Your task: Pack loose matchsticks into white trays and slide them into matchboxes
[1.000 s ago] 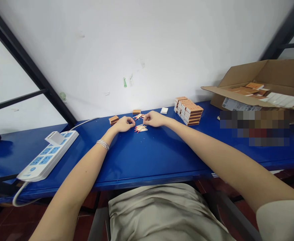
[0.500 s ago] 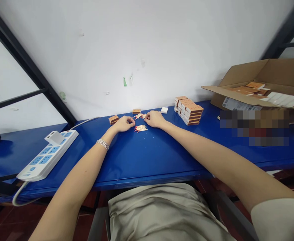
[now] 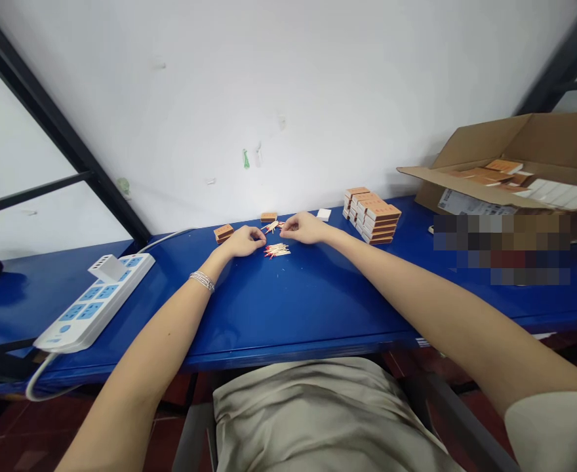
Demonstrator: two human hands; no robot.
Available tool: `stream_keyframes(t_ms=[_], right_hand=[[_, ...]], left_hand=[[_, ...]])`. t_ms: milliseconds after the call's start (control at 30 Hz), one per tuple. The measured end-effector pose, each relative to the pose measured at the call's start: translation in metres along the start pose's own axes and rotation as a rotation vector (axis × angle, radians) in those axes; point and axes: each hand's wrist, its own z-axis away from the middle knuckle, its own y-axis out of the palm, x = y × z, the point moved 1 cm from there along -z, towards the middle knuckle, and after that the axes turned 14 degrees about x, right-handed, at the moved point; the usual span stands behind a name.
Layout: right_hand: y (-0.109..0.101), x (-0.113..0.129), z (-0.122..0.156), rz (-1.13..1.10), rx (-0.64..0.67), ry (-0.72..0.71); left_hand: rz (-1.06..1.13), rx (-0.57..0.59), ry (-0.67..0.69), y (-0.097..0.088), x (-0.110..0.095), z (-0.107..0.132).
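Note:
Two small groups of red-tipped matches lie on the blue table [image 3: 288,301]. The near matches [image 3: 277,250] are gathered in a rough bundle, and the far matches [image 3: 271,227] lie loosely behind them. On the left of the bundle, my left hand [image 3: 247,241] rests low with thumb and fingertips pinched together. My right hand [image 3: 304,228] is at the right end of the far matches, its fingers closed in a pinch. What either pinch holds is too small to make out. Behind my left hand are stacked matchboxes [image 3: 223,233], and another matchbox [image 3: 269,217] stands near the wall.
A stack of matchboxes [image 3: 372,215] stands right of my right hand, near a small white piece [image 3: 323,214]. An open cardboard box [image 3: 429,177] with more matchboxes is at the far right. On the left lies a white power strip [image 3: 94,305] with its cable.
My right hand has shifted slightly left, its fingertips closer in over the far matches. My left hand has stayed in nearly the same place, still pinched.

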Motion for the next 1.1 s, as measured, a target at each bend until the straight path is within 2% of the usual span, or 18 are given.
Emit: stream_keyframes(t_ms=[133, 233, 367, 667, 933, 1000, 1100], right_hand=[[-0.01, -0.015, 0.001, 0.143, -0.144, 0.152], [-0.016, -0.029, 0.003, 0.224, -0.121, 0.21], [-0.015, -0.037, 0.003, 0.225, -0.084, 0.201], [-0.002, -0.037, -0.005, 0.264, -0.098, 0.16], [-0.013, -0.029, 0.001, 0.098, -0.16, 0.145], [-0.014, -0.021, 0.003, 0.064, -0.158, 0.119], [-0.011, -0.005, 0.005, 0.047, -0.147, 0.037]], left_hand=[[0.005, -0.008, -0.014, 0.0, 0.001, 0.0], [0.013, -0.004, -0.013, 0.0, 0.002, -0.002], [0.031, -0.006, 0.0, 0.0, 0.003, -0.002], [0.024, -0.024, 0.011, 0.0, 0.002, -0.002], [0.019, -0.02, 0.001, 0.0, 0.001, -0.001], [-0.002, -0.069, 0.014, 0.001, -0.001, 0.0], [-0.007, -0.195, 0.11, 0.004, -0.005, 0.001]])
